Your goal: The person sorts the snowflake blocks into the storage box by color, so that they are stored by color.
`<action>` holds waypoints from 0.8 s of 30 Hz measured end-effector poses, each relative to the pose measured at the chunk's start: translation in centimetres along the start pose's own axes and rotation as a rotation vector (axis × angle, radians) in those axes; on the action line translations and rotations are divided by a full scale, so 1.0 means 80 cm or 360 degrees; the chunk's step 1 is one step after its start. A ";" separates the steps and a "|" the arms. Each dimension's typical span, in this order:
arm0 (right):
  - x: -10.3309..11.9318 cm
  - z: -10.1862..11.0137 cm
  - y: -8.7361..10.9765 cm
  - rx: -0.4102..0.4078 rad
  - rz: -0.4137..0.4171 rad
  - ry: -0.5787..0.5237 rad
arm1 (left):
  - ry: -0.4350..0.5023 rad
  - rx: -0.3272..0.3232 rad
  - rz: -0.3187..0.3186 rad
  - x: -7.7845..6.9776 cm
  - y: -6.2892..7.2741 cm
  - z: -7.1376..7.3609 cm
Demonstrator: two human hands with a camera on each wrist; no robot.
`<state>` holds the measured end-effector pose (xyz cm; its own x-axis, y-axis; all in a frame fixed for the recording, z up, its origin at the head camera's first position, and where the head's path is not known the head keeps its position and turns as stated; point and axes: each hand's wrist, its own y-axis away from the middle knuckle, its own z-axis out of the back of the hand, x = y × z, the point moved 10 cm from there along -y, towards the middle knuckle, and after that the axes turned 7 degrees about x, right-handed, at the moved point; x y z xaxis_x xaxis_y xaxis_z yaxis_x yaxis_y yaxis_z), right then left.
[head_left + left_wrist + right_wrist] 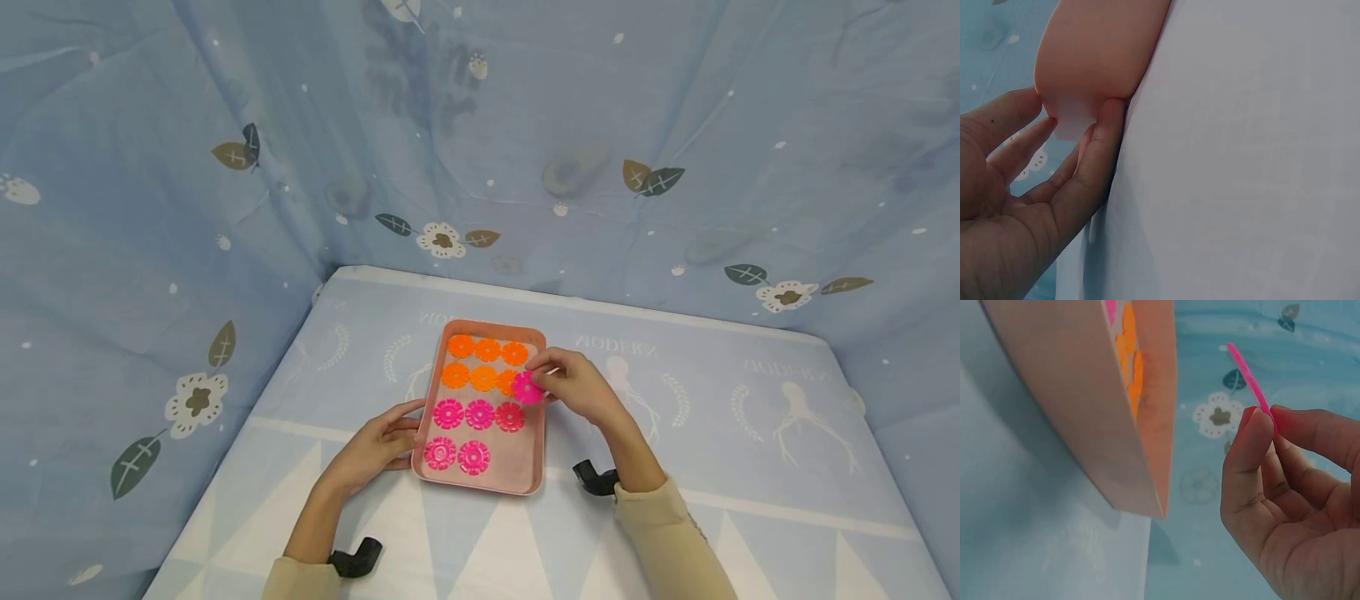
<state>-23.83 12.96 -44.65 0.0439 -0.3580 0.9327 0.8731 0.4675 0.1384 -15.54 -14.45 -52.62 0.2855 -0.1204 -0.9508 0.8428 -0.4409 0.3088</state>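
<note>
A shallow pink tray (pixel 517 467) lies on the cloth-covered table, with orange notched discs (pixel 487 350) in its two far rows and pink notched discs (pixel 448 414) in the two nearer rows. My right hand (pixel 573 383) pinches one more pink notched disc (pixel 527 387) between thumb and finger, above the tray's right side. Seen edge-on in the right wrist view, this pink disc (pixel 1249 378) is thin and flat. At the tray's left side, my left hand (pixel 378 446) holds the wall, its fingers (pixel 1110 119) spread along the outside of the tray (pixel 1097 50).
A patterned pale cloth (pixel 720 450) covers the table. Blue printed curtains (pixel 487 125) hang behind it and along both sides. Each wrist wears a black camera mount, one at the left (pixel 358 558) and one at the right (pixel 596 478).
</note>
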 end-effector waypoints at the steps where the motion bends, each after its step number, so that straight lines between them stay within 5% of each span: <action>1: 0.001 -0.005 -0.001 0.0018 0.0003 -0.0008 | 0.0002 0.0002 0.0002 0.001 0.000 0.000; 10: 0.016 -0.046 -0.012 0.0245 0.0015 0.0102 | 0.0004 0.0019 -0.0006 0.001 0.000 0.000; 24: 0.007 -0.111 -0.020 0.0954 0.0004 0.0298 | -0.0011 -0.0004 0.0007 0.005 -0.002 0.002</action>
<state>-20.89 4.82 -47.31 0.1774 -0.4664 0.8666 0.4513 0.8211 0.3495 -15.63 -14.59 -53.04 0.2861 -0.1284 -0.9496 0.8425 -0.4382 0.3131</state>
